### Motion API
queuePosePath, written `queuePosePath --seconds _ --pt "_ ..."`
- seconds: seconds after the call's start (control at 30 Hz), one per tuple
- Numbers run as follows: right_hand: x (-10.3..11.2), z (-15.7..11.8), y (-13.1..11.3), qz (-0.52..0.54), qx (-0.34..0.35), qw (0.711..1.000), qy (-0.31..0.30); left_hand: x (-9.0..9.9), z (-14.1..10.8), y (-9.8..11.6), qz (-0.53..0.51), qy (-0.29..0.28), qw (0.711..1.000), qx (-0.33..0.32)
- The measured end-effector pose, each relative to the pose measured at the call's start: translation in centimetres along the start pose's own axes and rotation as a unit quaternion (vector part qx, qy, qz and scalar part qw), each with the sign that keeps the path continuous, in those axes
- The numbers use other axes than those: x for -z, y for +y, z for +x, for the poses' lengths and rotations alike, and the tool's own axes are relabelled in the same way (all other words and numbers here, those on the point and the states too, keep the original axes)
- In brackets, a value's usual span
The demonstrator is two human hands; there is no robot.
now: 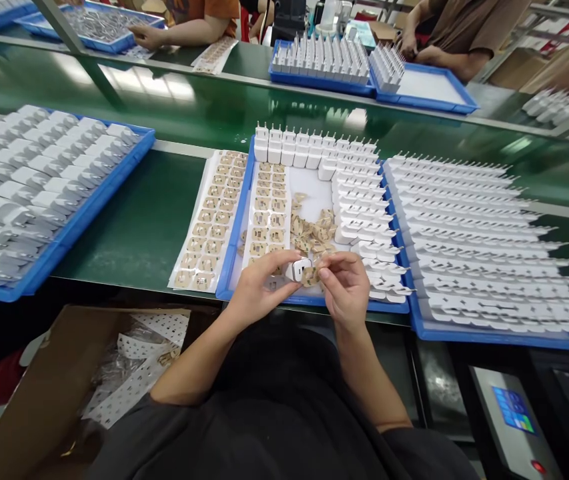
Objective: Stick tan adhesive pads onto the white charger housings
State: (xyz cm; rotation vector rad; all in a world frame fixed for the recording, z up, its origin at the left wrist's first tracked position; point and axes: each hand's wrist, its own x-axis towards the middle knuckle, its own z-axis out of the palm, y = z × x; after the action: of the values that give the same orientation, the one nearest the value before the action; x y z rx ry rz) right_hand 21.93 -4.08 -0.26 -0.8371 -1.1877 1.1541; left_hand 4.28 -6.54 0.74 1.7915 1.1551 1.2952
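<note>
White plug adapter (298, 269), a small rounded plastic block with a glossy face, sits pinched in the fingers of the left hand (259, 288), held just above the near rim of the blue tray (233, 267) at about 6 o'clock of that tray. The left hand is closed on it from the 9 o'clock side, thumb below and fingers over the top, which turns one flat face toward the right hand (345, 288). The right hand is closed on a small tan sticker (311, 275), thin and papery with cut-out windows, and holds it touching the adapter from 3 o'clock; both wrists hover low over the tray edge, probably to steady the fine work.

Inside the tray, a loose heap of tan stickers (311, 228) lies at the centre, just beyond the hands at 12 o'clock. A sticker sheet (268, 207) with rows of the same tan labels lies flat along the tray's 9 o'clock side, and a second sheet (209, 220) rests on the green belt (149, 213) just outside it. Finished-looking white adapters (364, 200) stand packed in rows along the tray's 12 and 3 o'clock sides, prongs up or sideways. Further trays of adapters sit at 3 o'clock (479, 247) and 9 o'clock (24, 193). A cardboard box (39, 393) with spent backing sheets stands at 8 o'clock. Other people's arms (174, 33) work across the belt at 12 o'clock.
</note>
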Motion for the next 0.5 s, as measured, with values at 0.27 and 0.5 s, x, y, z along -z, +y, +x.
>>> queuePosePath --seconds 0.27,0.5 --pt "-0.5 -0.03 -0.01 0.002 0.032 0.999 -0.006 0.18 0.06 -0.04 0.001 -0.01 1.0 0.0" --pt "-0.44 -0.05 0.13 -0.014 0.041 0.999 -0.009 0.2 0.12 0.07 0.01 -0.009 1.0 -0.006"
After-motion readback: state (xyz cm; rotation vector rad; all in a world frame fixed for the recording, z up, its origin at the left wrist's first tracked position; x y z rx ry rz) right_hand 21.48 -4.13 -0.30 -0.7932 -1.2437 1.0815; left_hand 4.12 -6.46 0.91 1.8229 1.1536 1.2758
